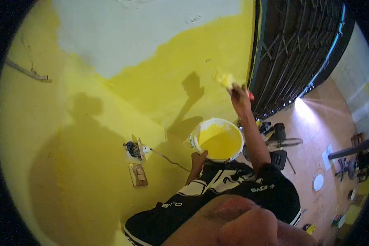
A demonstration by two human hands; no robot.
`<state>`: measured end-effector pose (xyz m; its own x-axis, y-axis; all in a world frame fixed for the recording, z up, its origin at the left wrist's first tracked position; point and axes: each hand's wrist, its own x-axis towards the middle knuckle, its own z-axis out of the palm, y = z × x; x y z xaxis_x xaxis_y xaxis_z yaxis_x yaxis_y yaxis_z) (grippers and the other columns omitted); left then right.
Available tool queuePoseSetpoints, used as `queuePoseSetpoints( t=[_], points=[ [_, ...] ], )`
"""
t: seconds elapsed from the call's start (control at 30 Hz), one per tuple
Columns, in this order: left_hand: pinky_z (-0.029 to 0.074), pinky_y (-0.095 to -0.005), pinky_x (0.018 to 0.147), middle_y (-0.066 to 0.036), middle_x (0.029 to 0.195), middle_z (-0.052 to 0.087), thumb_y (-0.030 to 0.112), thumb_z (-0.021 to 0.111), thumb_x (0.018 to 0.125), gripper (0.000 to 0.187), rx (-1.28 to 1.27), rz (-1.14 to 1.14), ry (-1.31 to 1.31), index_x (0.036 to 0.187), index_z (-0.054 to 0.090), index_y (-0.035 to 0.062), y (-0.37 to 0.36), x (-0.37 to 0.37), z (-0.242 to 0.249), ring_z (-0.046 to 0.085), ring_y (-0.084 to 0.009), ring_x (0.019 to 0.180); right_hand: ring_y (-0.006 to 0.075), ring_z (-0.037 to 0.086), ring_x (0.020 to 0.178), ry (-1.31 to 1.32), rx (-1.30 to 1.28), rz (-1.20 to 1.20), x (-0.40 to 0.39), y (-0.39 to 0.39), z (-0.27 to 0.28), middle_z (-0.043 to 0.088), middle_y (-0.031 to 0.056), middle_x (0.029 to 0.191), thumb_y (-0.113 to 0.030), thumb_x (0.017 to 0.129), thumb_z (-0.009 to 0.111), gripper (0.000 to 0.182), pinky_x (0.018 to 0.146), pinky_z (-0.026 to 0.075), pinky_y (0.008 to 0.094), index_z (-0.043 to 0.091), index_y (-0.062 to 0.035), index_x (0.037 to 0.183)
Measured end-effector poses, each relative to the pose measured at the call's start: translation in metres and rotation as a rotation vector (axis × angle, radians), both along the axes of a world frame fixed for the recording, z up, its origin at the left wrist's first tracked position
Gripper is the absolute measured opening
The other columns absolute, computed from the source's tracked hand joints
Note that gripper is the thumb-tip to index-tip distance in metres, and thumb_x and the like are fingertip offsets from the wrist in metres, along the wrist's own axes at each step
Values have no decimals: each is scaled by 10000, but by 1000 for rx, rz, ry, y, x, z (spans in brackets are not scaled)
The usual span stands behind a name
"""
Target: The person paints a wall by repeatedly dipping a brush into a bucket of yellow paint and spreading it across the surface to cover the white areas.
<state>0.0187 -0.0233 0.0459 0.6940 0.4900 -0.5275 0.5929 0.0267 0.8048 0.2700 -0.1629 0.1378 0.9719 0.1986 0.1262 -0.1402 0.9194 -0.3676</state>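
A white bucket (195, 141) of yellow paint (219, 141) is held in front of my chest. My left hand (199, 158) grips its near rim, with the thumb over the edge. Raised above and beyond the bucket, my right hand (239, 97) is closed round a paintbrush (224, 78) with a red handle end showing behind the fingers. Yellow paint coats the bristles, which overlap the painted wall (184, 53) in this view. Higher up, a pale unpainted patch (123, 33) meets the yellow along an uneven edge.
An open socket box with wires (134, 150) and a switch plate (138, 175) are on the left wall, where a pipe (26, 71) sticks out. On the right stand a dark folding gate (299, 45) and a fan (283, 142). A white lid-like disc (318, 182) lies on the floor.
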Motion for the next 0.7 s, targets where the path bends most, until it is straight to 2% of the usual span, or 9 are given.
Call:
queuePoseSetpoints(
  t=[0.03, 0.1, 0.13, 0.27, 0.33, 0.43, 0.5, 0.57, 0.7],
  points=[
    [436, -304, 529, -106, 685, 619, 168, 650, 697, 258, 8, -17, 11, 798, 622, -68, 0, -4, -6, 577, -162, 590, 166, 539, 764, -50, 42, -26, 10, 2, 15, 562, 37, 799, 16, 784, 590, 284, 812, 452, 373, 398, -147, 653],
    [397, -282, 375, -121, 563, 570, 237, 685, 686, 318, -86, 22, -181, 672, 575, -61, 4, 0, -29, 536, -172, 423, 173, 557, 746, -31, 14, -209, 19, 10, 59, 558, 40, 751, 27, 759, 621, 304, 753, 495, 343, 392, -135, 643],
    [439, -318, 515, -119, 640, 608, 214, 667, 681, 317, -80, -3, -86, 736, 608, -93, 6, 2, -36, 574, -177, 561, 178, 564, 733, -39, -17, -296, 24, 11, 80, 550, 40, 737, 30, 750, 632, 316, 724, 511, 334, 381, -125, 634],
    [433, -328, 504, -138, 623, 602, 226, 666, 660, 340, 139, -53, 94, 700, 600, -106, 3, 8, -32, 569, -188, 553, 193, 593, 746, -240, 28, -482, 64, 10, 123, 546, 63, 761, 42, 750, 630, 317, 741, 520, 334, 353, -107, 711],
    [433, -334, 506, -137, 616, 600, 225, 660, 660, 337, 95, -38, 42, 698, 601, -104, -4, 7, -20, 568, -190, 548, 142, 555, 641, -197, -120, -804, 72, 7, 150, 469, 4, 675, 6, 725, 679, 345, 654, 519, 301, 362, -95, 632],
    [418, -336, 459, -125, 583, 582, 227, 656, 685, 313, 54, -50, -44, 706, 602, -81, -4, 4, -15, 543, -188, 492, 104, 516, 608, -289, -195, -1005, 93, -10, 163, 439, -10, 620, -7, 712, 700, 348, 648, 496, 278, 377, -79, 604],
    [402, -331, 410, -114, 557, 565, 229, 659, 708, 293, 61, -83, -96, 715, 602, -58, -1, 6, -21, 519, -185, 441, 88, 503, 601, -311, -384, -1135, 110, -18, 164, 464, -9, 584, -2, 710, 696, 298, 630, 478, 261, 430, -49, 585],
    [403, -323, 411, -109, 572, 576, 221, 658, 709, 286, 143, -119, -98, 704, 604, -59, 2, 7, -26, 527, -182, 444, 83, 515, 632, -558, -646, -1495, 102, -15, 178, 484, 15, 618, 32, 735, 663, 233, 665, 477, 258, 459, -22, 638],
    [392, -328, 386, -108, 540, 561, 241, 681, 679, 311, 129, -75, -76, 643, 592, -55, 12, 7, -74, 514, -177, 421, 124, 538, 609, -830, -605, -1504, 116, 25, 166, 559, 38, 634, 80, 708, 628, 151, 627, 461, 256, 514, -8, 664]
  ],
)
